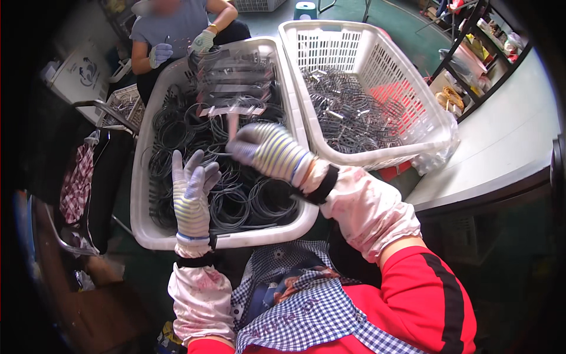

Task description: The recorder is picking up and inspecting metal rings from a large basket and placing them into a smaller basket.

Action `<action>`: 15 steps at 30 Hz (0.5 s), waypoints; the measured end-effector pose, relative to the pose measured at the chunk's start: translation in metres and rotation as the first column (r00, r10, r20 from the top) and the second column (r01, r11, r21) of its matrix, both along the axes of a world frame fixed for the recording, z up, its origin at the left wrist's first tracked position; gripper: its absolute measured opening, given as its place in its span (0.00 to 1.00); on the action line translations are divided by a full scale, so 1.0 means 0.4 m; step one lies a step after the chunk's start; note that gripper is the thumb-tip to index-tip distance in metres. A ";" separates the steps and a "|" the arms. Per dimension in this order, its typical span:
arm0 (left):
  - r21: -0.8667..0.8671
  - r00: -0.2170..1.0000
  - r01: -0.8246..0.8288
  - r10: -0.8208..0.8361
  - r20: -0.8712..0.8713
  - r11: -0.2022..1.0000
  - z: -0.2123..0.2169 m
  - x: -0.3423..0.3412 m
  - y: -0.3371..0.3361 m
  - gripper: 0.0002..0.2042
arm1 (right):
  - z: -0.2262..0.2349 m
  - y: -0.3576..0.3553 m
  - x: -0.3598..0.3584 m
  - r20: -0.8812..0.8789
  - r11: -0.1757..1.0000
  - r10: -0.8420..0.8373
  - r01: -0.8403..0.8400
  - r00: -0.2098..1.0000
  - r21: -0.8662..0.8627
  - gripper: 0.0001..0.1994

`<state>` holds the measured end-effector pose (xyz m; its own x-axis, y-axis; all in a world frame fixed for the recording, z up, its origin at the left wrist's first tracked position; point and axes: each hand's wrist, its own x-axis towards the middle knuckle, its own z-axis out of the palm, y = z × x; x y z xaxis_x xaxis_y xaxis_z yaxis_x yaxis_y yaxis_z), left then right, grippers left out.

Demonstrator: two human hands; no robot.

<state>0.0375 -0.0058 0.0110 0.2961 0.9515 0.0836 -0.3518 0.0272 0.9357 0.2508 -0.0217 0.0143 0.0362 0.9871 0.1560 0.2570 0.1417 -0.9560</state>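
Observation:
My left hand, in a striped knit glove, is held over the near left part of a white plastic crate, fingers spread and nothing in them. Coils of dark grey cable fill the crate below it. My right hand, in a matching glove, is over the crate's near right part, fingers closed and smeared by motion. A narrow pinkish strip rises blurred from its fingertips; whether they grip it I cannot make out. Just beyond lies a row of flat, pale-edged pieces on the coils.
A second white crate to the right holds metallic wire pieces. Across the crates sits a co-worker in gloves, hands at the far rim. A shelf stands far right, a chair with checked cloth left.

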 end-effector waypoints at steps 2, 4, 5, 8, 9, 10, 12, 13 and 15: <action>0.025 0.999 0.017 -0.015 -0.051 1.000 -0.001 0.004 -0.004 0.38 | 0.008 0.034 0.121 -0.125 0.987 -0.132 0.142 0.983 0.076 0.16; 0.046 0.992 0.008 -0.002 -0.125 0.999 0.000 0.003 -0.010 0.36 | 0.024 0.052 0.247 -0.277 0.974 -0.219 0.225 0.936 -0.007 0.18; 0.031 0.993 -0.002 0.006 -0.116 1.000 -0.002 0.007 -0.010 0.35 | 0.011 0.067 0.336 -0.132 0.954 -0.297 0.299 0.946 -0.002 0.19; 0.014 0.993 0.000 0.002 -0.118 1.000 -0.002 0.003 -0.003 0.35 | -0.016 0.052 0.556 -0.097 0.891 -0.449 0.437 0.888 -0.126 0.20; 0.013 0.992 0.001 0.000 -0.130 1.000 -0.004 0.001 0.000 0.35 | -0.018 0.038 0.602 -0.156 0.840 -0.520 0.469 0.840 -0.274 0.18; 0.010 0.990 0.009 -0.008 -0.143 1.000 -0.006 0.002 0.002 0.35 | -0.022 0.014 0.652 -0.093 0.792 -0.565 0.508 0.820 -0.338 0.17; -0.003 0.987 0.019 -0.019 -0.157 1.000 -0.008 0.003 0.009 0.35 | -0.048 -0.026 0.770 0.028 0.648 -0.640 0.559 0.768 -0.518 0.13; -0.001 0.985 0.027 -0.027 -0.172 1.000 -0.008 0.006 0.012 0.35 | -0.084 -0.044 0.826 0.016 0.621 -0.666 0.566 0.746 -0.543 0.11; -0.014 0.982 0.031 -0.033 -0.185 0.999 -0.008 0.011 0.018 0.35 | -0.147 -0.081 0.920 0.068 0.532 -0.689 0.567 0.722 -0.628 0.10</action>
